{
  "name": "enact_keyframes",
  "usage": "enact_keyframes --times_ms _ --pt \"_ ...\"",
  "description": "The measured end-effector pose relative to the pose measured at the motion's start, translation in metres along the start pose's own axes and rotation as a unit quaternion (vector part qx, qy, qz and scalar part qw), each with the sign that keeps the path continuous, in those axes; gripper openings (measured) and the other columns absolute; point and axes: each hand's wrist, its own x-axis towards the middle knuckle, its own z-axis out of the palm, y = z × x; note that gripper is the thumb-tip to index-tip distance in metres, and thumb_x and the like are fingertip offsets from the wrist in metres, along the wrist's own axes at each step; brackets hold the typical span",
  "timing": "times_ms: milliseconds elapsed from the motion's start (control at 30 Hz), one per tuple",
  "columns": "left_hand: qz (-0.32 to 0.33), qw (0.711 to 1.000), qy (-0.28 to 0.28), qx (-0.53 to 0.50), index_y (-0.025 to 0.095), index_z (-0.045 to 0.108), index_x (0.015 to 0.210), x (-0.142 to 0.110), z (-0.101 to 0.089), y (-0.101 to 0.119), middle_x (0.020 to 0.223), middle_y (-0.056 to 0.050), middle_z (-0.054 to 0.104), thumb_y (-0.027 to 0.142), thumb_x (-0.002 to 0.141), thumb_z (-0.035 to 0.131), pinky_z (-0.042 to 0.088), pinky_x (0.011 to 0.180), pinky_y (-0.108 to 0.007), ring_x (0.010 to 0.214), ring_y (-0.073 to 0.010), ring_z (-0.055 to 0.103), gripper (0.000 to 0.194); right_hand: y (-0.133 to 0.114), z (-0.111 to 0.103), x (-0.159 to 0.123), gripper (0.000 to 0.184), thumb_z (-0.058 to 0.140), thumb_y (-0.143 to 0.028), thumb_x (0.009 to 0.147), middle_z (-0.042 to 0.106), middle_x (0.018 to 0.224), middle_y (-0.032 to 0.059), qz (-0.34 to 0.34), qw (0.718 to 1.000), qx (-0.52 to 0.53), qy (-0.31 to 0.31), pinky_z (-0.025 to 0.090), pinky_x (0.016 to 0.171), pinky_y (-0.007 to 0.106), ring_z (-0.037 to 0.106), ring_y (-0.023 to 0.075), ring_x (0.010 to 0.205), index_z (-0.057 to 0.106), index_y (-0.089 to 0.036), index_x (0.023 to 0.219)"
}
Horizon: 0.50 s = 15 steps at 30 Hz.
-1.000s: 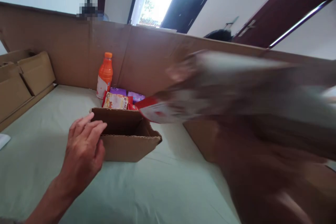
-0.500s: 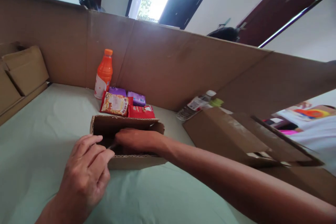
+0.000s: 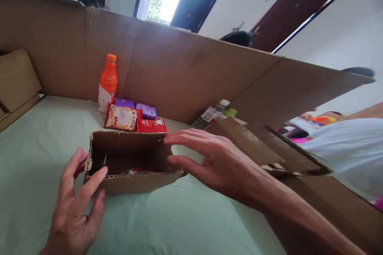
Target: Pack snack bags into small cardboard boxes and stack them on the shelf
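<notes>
From where I stand, the orange bottle (image 3: 107, 83) is upright near the cardboard wall (image 3: 179, 67), and everything else can be placed by it. The small cardboard box (image 3: 131, 185) sits on the green cloth (image 3: 149, 223), on the person's side of the bottle and a little to its right. Its long axis runs left to right, across the person's front, and its open top faces up. Inside lies something red and white (image 3: 139, 171), largely hidden by the near side, so I cannot tell which way that points.

The left hand (image 3: 76, 203), on the person's side of the bottle and left of it, has its fingers spread around the box's left end, the index fingertip at the near rim. The right hand (image 3: 206, 159), right of the bottle and nearer the person, keeps its fingers close together and its thumb apart, at the box's right end; I cannot tell how firmly either hand touches.

Just right of the bottle lie two purple packs (image 3: 146, 110), with a snack bag (image 3: 122, 118) and a red packet (image 3: 151, 125) before them. Well right of it, a clear bottle (image 3: 208, 117) leans at a tilt.
</notes>
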Motion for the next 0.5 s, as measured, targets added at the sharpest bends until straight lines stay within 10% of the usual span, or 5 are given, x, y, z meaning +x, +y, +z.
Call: enact_keyframes --times_ms 200,500 --pt "-0.072 0.997 0.0 -0.025 0.027 0.037 0.152 -0.009 0.003 -0.007 0.145 -0.006 0.056 0.024 0.094 0.062 0.041 0.117 -0.036 0.132 -0.0211 0.055 0.063 0.029 0.043 -0.07 0.066 0.064 -0.058 0.09 0.066 0.134 0.0129 0.051 0.996 0.054 0.056 0.057 0.095 0.047 0.066 0.0299 0.119 0.05 -0.022 0.143" --pt "-0.126 0.992 -0.029 -0.009 0.026 0.058 0.121 0.003 0.001 -0.003 0.115 -0.002 0.074 0.036 0.094 0.062 0.055 0.1 -0.033 0.111 -0.0192 0.07 0.029 0.015 0.084 -0.051 0.037 0.067 -0.027 0.088 0.074 0.109 0.0071 0.026 0.986 0.126 0.103 0.057 0.087 0.045 0.068 0.0254 0.1 0.059 -0.022 0.124"
